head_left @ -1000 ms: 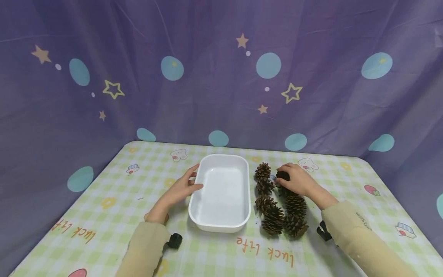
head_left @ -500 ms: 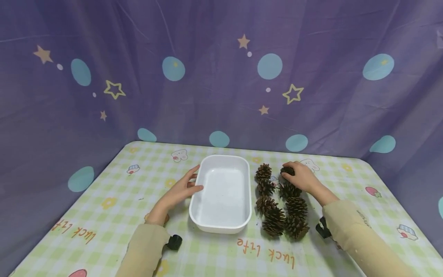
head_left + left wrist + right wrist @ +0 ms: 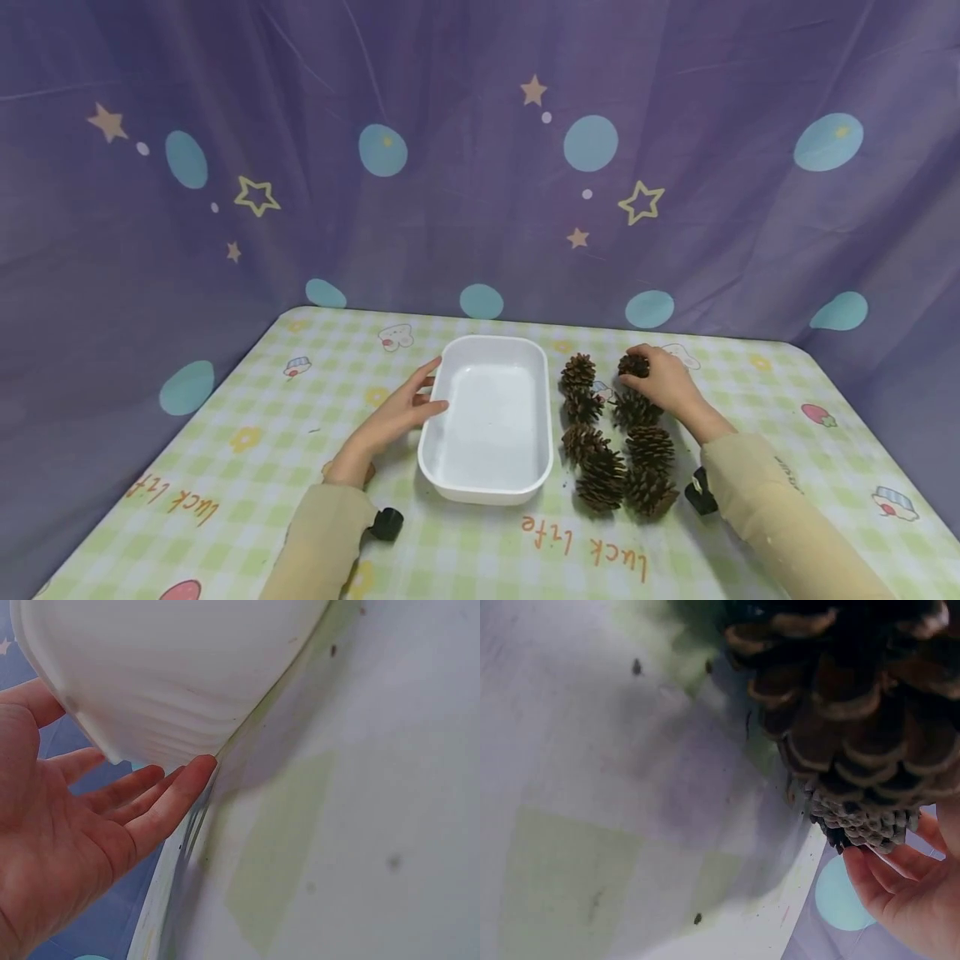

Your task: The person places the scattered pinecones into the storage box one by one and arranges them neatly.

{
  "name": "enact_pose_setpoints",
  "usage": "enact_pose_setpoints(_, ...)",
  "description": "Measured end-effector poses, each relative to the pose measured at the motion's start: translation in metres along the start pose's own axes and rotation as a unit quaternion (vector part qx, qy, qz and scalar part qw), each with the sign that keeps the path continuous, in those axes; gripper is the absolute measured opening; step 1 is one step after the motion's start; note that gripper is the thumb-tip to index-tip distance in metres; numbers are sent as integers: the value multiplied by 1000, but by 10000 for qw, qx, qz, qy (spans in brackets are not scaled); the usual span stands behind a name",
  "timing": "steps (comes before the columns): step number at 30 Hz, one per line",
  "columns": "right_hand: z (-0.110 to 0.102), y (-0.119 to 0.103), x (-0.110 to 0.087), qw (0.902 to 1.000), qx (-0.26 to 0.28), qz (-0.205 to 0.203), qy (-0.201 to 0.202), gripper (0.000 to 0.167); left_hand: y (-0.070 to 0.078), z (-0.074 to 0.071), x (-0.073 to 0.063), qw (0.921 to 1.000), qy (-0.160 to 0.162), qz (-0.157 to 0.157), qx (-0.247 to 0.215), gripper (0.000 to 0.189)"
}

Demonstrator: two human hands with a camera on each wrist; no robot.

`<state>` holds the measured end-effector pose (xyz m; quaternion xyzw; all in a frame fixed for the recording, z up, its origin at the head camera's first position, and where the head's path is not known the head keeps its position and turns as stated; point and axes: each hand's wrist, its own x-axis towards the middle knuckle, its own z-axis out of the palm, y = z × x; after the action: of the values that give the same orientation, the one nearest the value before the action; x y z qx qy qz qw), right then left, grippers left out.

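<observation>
“White tray (image 3: 491,429), long axis twelve to six: where did it lie from your right hand (image 3: 670,385)?”

“Between eight and nine o'clock. That hand had thumb and fingers closed round a cone (image 3: 635,365), at the twelve o'clock end of its row (image 3: 651,450); whether the cone touched the table (image 3: 255,500), I couldn't tell.”

“And which hand was nearer the tray?”

“My left hand (image 3: 395,419), touching its nine o'clock side, fingers spread and nearly straight, gripping nothing. My right was nearer the other cones (image 3: 600,483).”

Eight pine cones (image 3: 602,481), one tray (image 3: 491,425), one left hand (image 3: 393,419), one right hand (image 3: 666,387), two sleeves (image 3: 318,533), two wrist cameras (image 3: 387,524), one tablecloth (image 3: 450,550)
</observation>
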<state>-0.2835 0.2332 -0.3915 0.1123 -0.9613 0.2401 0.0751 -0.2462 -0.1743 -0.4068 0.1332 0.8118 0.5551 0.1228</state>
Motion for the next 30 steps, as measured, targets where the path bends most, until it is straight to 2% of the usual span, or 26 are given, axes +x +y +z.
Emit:
enact_pose_setpoints(14, -6, 9, -3, 9993, 67, 34, 372, 41, -3, 0, 1, 10000, 0, -53, -50, 71)
enact_pose_setpoints(30, -15, -22, 1, 9989, 98, 58, 456, 45, -1, 0, -1, 9999, -4, -42, -92, 72)
